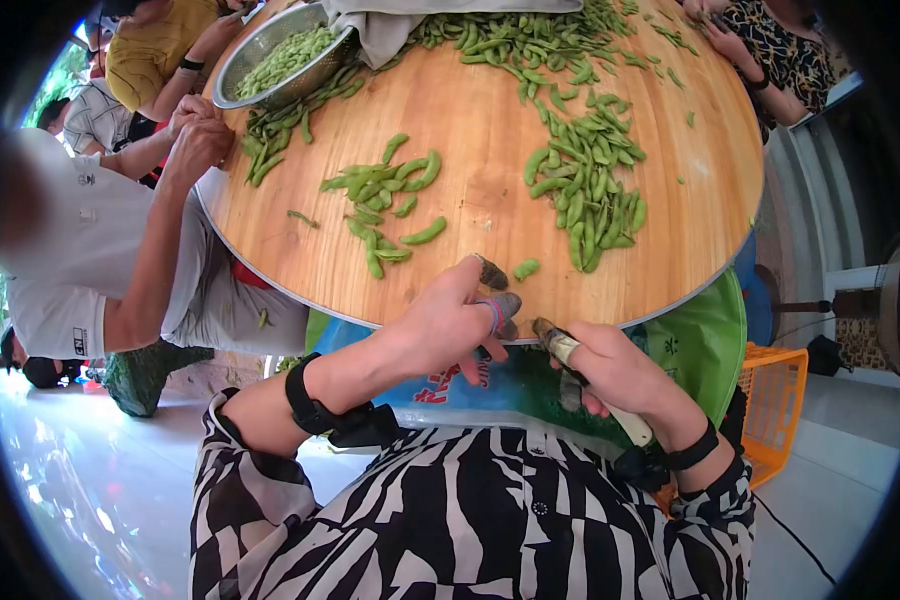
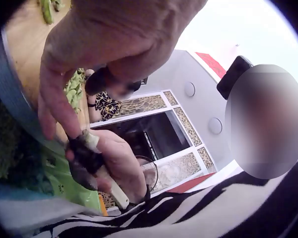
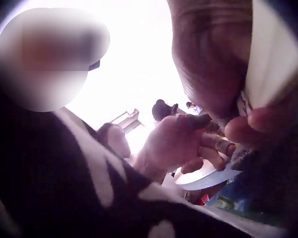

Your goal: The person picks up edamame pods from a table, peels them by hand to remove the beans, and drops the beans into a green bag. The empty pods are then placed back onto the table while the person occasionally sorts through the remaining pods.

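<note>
My right hand (image 1: 618,368) grips a slim tool with a cream handle (image 1: 631,427) just off the table's near edge. The handle's butt sticks out below the palm, its front end is dark and worn, and I cannot tell what kind of tool it is. Dark covers wrap some of the fingertips on both hands. My left hand (image 1: 440,322) hovers over the table's edge, fingers loosely extended and holding nothing. Close by its thumb lies a short green soybean pod (image 1: 526,269). In the left wrist view, left fingers come close to the tool's front end (image 2: 91,141).
Green soybean pods lie on the round wooden table (image 1: 450,120) in a left pile (image 1: 375,185), a right pile (image 1: 595,190) and a far heap. A metal colander (image 1: 232,95) of pods stands at the back left. Seated people surround it. An orange crate (image 1: 775,410) stands right.
</note>
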`<control>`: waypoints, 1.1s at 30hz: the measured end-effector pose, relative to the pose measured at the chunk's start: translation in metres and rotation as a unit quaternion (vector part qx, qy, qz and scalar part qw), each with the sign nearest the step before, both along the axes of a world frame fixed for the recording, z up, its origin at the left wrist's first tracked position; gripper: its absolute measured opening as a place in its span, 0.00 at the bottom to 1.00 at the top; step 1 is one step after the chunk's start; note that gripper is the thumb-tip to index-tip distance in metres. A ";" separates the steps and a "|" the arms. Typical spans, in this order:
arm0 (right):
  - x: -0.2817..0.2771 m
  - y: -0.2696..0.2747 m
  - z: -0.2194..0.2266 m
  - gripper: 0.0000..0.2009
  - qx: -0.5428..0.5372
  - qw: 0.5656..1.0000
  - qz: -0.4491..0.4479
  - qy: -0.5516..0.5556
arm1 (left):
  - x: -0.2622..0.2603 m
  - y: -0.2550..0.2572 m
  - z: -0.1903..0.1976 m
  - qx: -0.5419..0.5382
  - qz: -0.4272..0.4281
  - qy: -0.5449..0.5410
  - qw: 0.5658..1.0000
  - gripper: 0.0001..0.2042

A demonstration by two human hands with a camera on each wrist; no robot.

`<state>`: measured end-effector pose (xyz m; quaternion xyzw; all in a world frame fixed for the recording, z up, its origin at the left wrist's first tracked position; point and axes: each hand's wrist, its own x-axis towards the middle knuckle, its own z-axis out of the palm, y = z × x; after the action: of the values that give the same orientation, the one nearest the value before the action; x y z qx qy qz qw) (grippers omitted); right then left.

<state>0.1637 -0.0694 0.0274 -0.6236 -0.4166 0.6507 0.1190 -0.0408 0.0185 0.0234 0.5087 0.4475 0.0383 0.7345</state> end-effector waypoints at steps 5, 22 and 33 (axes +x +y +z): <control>0.012 -0.008 -0.013 0.14 -0.060 0.982 -0.083 0.161 | -0.002 0.001 -0.007 -0.006 0.011 -0.007 1.000 0.15; -0.027 -0.013 -0.001 0.10 0.243 0.913 0.164 -0.285 | -0.002 0.003 -0.007 0.033 -0.017 0.011 0.999 0.12; -0.032 -0.002 0.005 0.10 0.222 0.919 0.182 -0.271 | 0.001 0.004 -0.002 0.053 -0.033 0.008 0.998 0.16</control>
<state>0.1315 -0.0712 0.0328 -0.6468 -0.6729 0.3585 0.0163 -0.0401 0.0223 0.0212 0.5618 0.4337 0.0341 0.7036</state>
